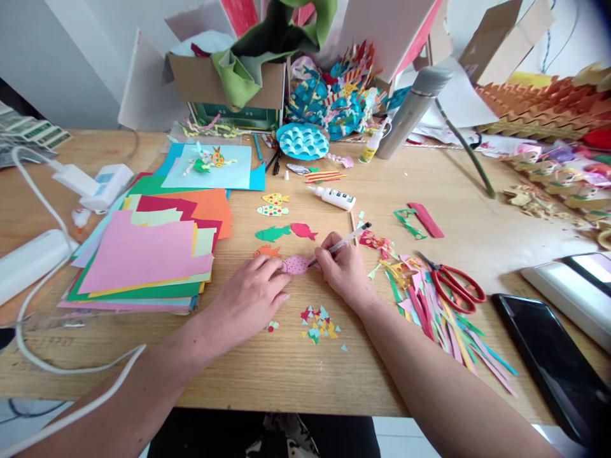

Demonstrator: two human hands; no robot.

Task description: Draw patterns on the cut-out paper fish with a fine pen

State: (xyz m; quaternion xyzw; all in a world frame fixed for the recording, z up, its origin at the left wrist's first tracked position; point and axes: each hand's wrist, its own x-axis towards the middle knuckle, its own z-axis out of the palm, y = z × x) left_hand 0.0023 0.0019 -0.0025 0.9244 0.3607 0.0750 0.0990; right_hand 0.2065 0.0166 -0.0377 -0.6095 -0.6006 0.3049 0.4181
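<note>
A pink paper fish (296, 264) covered in dark dots lies flat on the wooden table between my hands. My right hand (341, 267) grips a pen (347, 238), its tip against the fish's right end. With fingers stretched out, my left hand (255, 289) rests on the table and its fingertips touch the fish's left end. Just beyond are an orange paper fish (267, 252), partly behind my left fingers, a green fish (273, 233), a red fish (303, 231) and two spotted fish (273, 210). Small paper triangles (321, 323) lie nearer to me.
Stacked coloured paper (143, 254) sits at the left, beside a white cable (42, 362). On the right are red-handled scissors (456, 286), paper strips (449, 318) and a phone (548, 356). A glue bottle (337, 198), a blue textured oval (303, 141) and a grey flask (413, 111) stand or lie farther back.
</note>
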